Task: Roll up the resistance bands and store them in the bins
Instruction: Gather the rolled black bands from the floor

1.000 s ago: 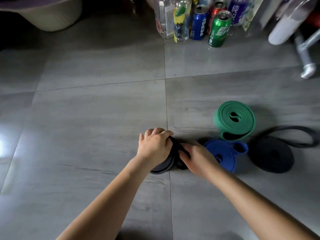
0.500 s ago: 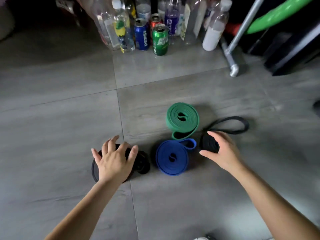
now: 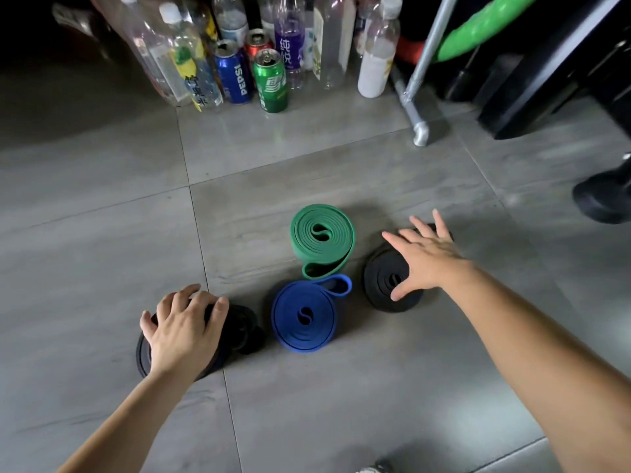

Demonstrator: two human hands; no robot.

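Four rolled resistance bands lie on the grey tiled floor. My left hand [image 3: 186, 331] lies on top of the left black band [image 3: 243, 323], fingers curled over its far edge and thumb on its left side. To the right of it sits the blue band [image 3: 304, 315], its loose end looped at the upper right. The green band [image 3: 322, 233] lies behind the blue one. My right hand [image 3: 426, 259] is spread flat with straight fingers over the right black band [image 3: 380, 281], thumb near the roll's centre. The hand hides that band's loose tail. No bin is in view.
Plastic bottles and drink cans [image 3: 269, 80] stand in a cluster at the back. A metal pole [image 3: 418, 97] slants down to the floor at the back right. Dark furniture and a black rounded object [image 3: 604, 199] sit at the right edge.
My right hand left the left black band and reached across to the right black band, now spread over it. My left hand stays on the left black band, laid flat on the floor.
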